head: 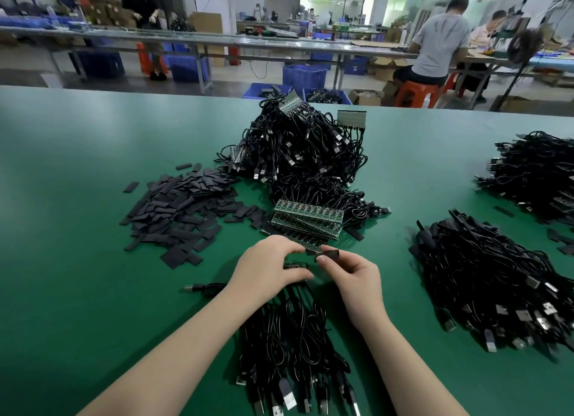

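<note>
Our left hand (267, 265) pinches a board (295, 265), our right hand (354, 279) pinches a sleeve (329, 254), over a green table (77, 198), workers (441, 42) seated behind.

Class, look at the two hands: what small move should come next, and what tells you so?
Probably slide the black sleeve, pinched in the right hand, over the small green board that the left hand holds. The two sit close together, the sleeve not yet on the board.

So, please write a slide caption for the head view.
Left hand holds a small circuit board, right hand pinches a black sleeve, amid cable piles on a green table.
</note>
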### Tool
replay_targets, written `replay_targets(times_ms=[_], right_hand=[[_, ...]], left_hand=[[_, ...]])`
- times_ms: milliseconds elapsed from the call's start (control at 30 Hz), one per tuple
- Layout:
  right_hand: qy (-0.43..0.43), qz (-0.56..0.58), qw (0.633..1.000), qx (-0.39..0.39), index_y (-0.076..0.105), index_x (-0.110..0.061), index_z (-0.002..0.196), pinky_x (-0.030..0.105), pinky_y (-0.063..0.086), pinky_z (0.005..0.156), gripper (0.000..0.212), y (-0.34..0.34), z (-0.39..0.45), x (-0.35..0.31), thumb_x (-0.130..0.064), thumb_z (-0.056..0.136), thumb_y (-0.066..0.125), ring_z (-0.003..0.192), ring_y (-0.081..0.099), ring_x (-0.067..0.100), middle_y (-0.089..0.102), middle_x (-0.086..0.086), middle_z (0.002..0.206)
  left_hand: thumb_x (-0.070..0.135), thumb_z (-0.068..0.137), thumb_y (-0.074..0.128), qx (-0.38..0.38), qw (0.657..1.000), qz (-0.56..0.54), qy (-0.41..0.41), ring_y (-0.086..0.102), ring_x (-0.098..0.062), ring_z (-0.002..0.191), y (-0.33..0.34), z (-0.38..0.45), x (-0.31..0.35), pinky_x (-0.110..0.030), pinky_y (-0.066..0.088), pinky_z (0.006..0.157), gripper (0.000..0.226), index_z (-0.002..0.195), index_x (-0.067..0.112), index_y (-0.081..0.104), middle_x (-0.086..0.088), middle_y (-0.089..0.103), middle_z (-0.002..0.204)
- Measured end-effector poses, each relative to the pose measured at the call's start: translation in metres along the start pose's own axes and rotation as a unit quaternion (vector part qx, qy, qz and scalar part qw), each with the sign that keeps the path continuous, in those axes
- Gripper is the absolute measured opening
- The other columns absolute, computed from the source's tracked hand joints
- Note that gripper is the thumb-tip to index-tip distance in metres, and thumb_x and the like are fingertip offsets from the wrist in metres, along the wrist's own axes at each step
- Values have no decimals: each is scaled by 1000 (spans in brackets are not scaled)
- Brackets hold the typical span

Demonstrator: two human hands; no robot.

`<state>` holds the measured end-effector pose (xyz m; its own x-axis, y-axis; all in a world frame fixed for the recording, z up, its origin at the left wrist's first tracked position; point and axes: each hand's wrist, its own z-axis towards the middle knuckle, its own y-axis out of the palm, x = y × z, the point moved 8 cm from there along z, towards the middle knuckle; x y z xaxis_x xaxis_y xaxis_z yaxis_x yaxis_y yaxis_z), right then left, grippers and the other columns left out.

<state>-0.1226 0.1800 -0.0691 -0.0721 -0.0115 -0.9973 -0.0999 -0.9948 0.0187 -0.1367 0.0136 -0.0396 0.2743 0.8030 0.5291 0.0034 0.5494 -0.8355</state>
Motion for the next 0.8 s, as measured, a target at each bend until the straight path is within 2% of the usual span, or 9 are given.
replay_targets(times_ms=[100,200,267,400,500,633,800], right_hand=[[21,1,999,37,79,-22,76,17,51,64,7,-5,0,4,-16,80,82,67,65,2,76,-4,75],[21,-20,998,49,79,-29,73,23,51,62,10,-6,1,5,-22,79,83,62,61,6,73,0,68],[17,-23,999,42,79,-31,74,22,51,63,13,-5,2,6,-20,79,83,62,61,5,73,-2,68],[17,-33,999,17,78,-26,75,34,55,71,11,1,2,5,-16,80,82,68,66,10,75,2,73],[17,-33,999,-9,78,-27,77,36,57,74,13,4,2,3,-15,81,81,69,68,11,76,2,75],[8,-28,999,-24,78,-27,79,33,57,72,14,6,-1,-1,-13,81,80,70,69,10,76,2,77],[7,-22,999,-30,79,-26,80,38,58,76,14,8,-3,-3,-12,81,79,74,70,14,77,5,82]], left_hand=[[55,84,65,-15,997,71,-20,56,-10,106,4,-1,-10,-32,50,85,36,115,35,68,13,58,112],[49,86,65,-9,999,19,-41,57,-6,102,10,-4,-20,-27,49,82,26,108,37,71,18,60,104],[47,84,68,8,998,-28,-47,58,-2,100,12,-5,-23,-26,50,84,21,103,39,72,23,61,99],[46,79,73,42,992,-109,-56,59,4,96,12,-6,-26,-29,52,86,15,93,46,72,24,66,99],[44,78,74,49,986,-151,-57,60,9,93,12,-8,-26,-27,52,85,13,90,49,71,29,68,94],[45,78,73,42,985,-157,-59,61,12,85,12,-12,-28,-22,53,77,12,89,51,71,35,66,87],[49,79,73,47,987,-146,-53,58,17,84,9,-15,-26,-13,46,69,11,85,57,67,40,63,87]])
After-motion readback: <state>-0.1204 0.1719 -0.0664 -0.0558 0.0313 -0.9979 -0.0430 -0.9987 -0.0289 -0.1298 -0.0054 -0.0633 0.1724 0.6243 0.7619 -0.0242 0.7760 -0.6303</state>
